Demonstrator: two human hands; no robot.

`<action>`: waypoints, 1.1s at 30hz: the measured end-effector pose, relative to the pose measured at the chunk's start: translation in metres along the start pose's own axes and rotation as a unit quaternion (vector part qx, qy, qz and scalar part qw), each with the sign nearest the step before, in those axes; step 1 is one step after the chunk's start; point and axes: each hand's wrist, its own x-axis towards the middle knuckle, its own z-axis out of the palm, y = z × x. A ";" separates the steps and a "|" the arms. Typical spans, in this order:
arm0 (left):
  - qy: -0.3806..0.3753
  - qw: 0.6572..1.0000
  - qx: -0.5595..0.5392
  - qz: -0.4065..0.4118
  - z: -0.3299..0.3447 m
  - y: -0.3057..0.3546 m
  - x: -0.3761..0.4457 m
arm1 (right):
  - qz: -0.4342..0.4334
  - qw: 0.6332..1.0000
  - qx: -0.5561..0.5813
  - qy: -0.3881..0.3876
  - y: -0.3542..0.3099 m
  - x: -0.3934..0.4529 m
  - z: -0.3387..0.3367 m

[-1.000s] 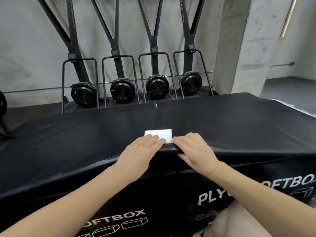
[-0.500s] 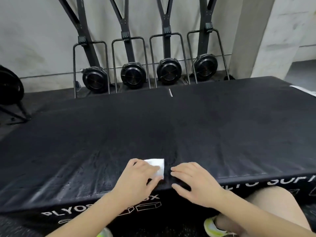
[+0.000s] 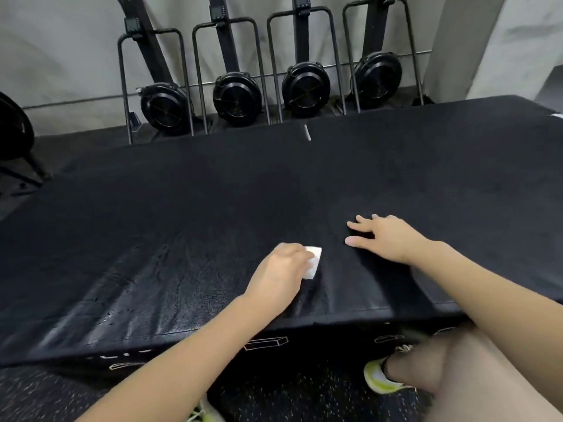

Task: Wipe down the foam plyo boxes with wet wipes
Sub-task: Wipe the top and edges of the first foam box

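Two black foam plyo boxes (image 3: 213,193) stand side by side and fill the middle of the view, with a seam between them running from the far edge. A folded white wet wipe (image 3: 313,261) lies on the top near the front edge. My left hand (image 3: 281,274) presses flat on the wipe and covers most of it. My right hand (image 3: 387,239) rests on the right box's top with fingers spread, a little further in than the wipe. Wet streaks shine on the surface to the left of the wipe.
Several black fan machines (image 3: 236,95) on upright rails stand against the grey wall behind the boxes. A concrete pillar (image 3: 457,41) rises at the back right. My knee and a yellow-green shoe (image 3: 380,377) are below the front edge on speckled rubber floor.
Both hands moved from the front edge further onto the top. The left hand pushed the wipe forward; the right hand slid ahead and to the right. The camera tilted down.
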 end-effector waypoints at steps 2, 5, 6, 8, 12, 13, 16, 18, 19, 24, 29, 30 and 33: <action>0.021 0.999 0.005 -0.028 0.008 -0.004 0.015 | 0.000 1.000 -0.014 -0.008 0.001 0.002 -0.004; 0.025 0.999 0.029 -0.029 0.017 -0.003 0.022 | 0.006 1.000 -0.015 -0.023 0.001 0.005 -0.007; 0.020 0.999 0.042 -0.005 0.019 0.001 0.018 | 0.008 1.000 -0.013 -0.025 0.001 0.005 -0.007; -0.008 0.998 0.024 0.060 0.019 0.012 0.000 | 0.009 1.000 -0.013 -0.027 0.000 0.004 -0.006; -0.057 0.987 -0.023 0.149 0.004 0.016 -0.050 | 0.007 0.999 -0.018 -0.028 0.000 0.002 -0.003; -0.048 0.987 -0.029 0.152 0.001 0.010 -0.060 | 0.006 0.999 -0.021 -0.028 0.000 0.002 -0.002; -0.014 0.985 -0.037 0.167 -0.006 -0.004 -0.086 | 0.003 0.999 -0.031 -0.029 -0.002 0.002 -0.004; -0.003 0.982 -0.017 0.187 -0.007 -0.005 -0.097 | 0.004 0.999 -0.029 -0.029 -0.002 0.002 -0.004; 0.004 0.982 -0.008 0.191 -0.005 -0.004 -0.099 | 0.005 0.999 -0.027 -0.028 -0.002 0.002 -0.004; 0.034 0.978 0.025 0.206 0.025 0.026 -0.080 | 0.015 1.000 -0.008 -0.026 -0.001 0.004 -0.003; 0.064 0.970 0.032 0.232 0.039 0.048 -0.070 | 0.022 0.999 -0.004 -0.027 -0.003 0.001 -0.003; 0.074 0.968 0.035 0.236 0.035 0.042 -0.075 | 0.022 0.999 0.001 -0.026 -0.004 0.001 -0.003; 0.087 0.962 0.070 0.251 0.017 0.009 -0.100 | 0.026 0.999 0.012 -0.022 -0.004 0.000 -0.002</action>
